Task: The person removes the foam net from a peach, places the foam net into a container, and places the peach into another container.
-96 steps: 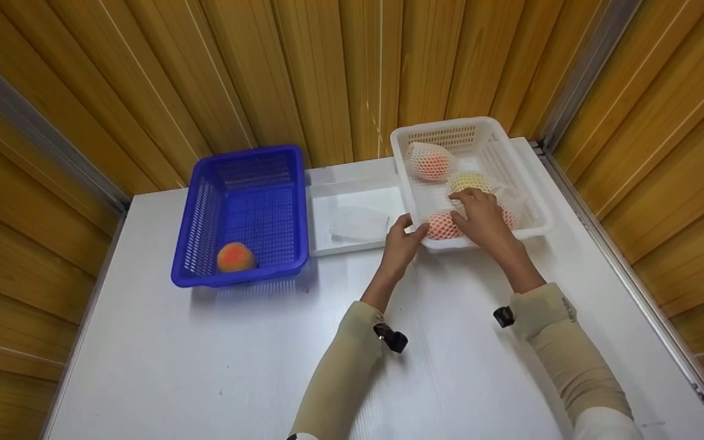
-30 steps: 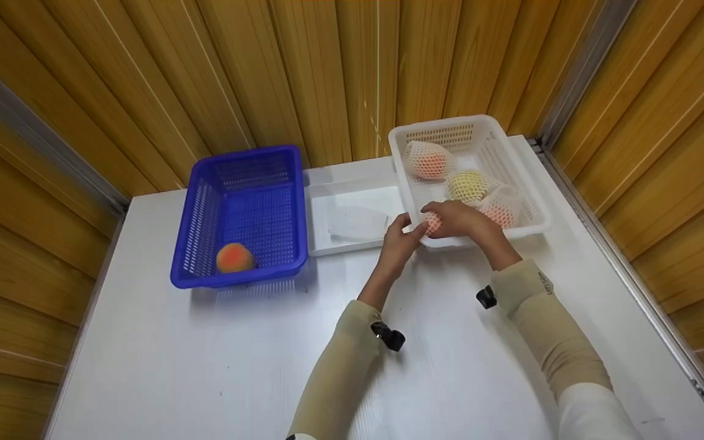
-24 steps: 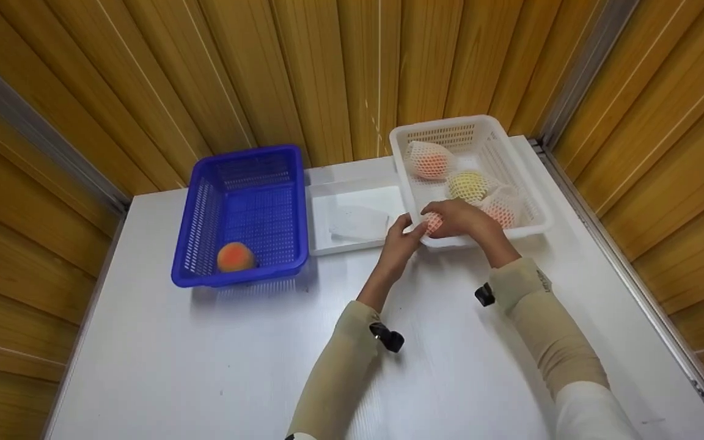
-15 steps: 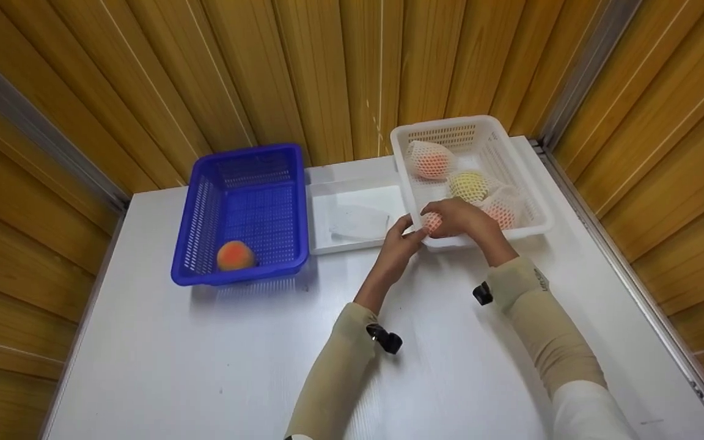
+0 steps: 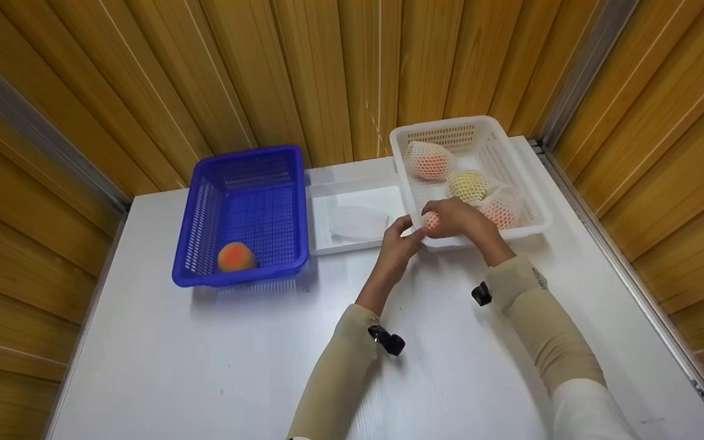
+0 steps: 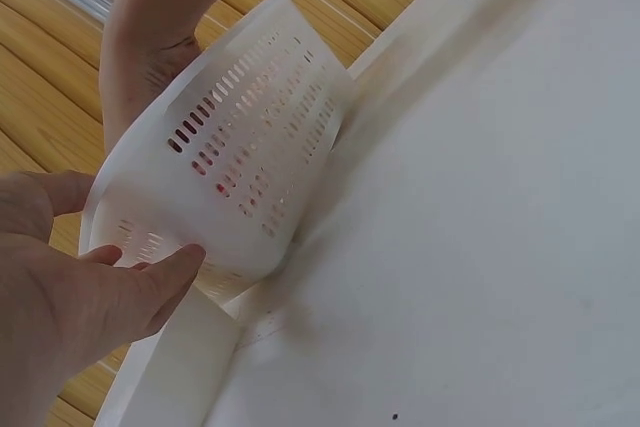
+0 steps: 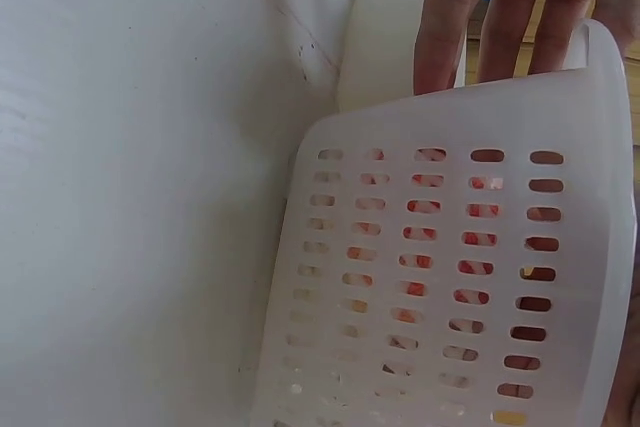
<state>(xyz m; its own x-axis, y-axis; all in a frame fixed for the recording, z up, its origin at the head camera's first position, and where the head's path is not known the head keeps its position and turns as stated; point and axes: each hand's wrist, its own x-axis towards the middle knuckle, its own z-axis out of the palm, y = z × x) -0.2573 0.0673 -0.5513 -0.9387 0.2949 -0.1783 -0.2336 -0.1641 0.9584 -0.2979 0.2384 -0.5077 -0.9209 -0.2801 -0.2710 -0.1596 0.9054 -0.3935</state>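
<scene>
My left hand [image 5: 398, 249] grips the front left corner of a white plastic basket [image 5: 538, 205]. In the left wrist view the left hand [image 6: 85, 292] has its thumb and fingers on either side of the basket's rim. Inside that corner my right hand [image 5: 457, 219] holds a pinkish fruit in a foam net [image 5: 431, 220], which its fingers partly cover. Behind it lie a yellow netted fruit [image 5: 467, 185] and a red netted fruit [image 5: 501, 214]. Another red netted fruit [image 5: 430, 162] sits at the back left. The basket wall [image 7: 450, 277] mostly hides the right hand in the right wrist view.
A blue basket [image 5: 239, 276] stands at the left with a bare peach [image 5: 236, 256] near its front. Between the baskets is a shallow white tray [image 5: 352, 249] holding a pale sheet [image 5: 359, 223]. Wood-patterned walls [image 5: 352, 79] close off the white table's [image 5: 254, 360] back and sides.
My right hand has moved left and forward from over the middle of the basket, and now holds the front netted fruit. The left hand has stayed at the basket corner.
</scene>
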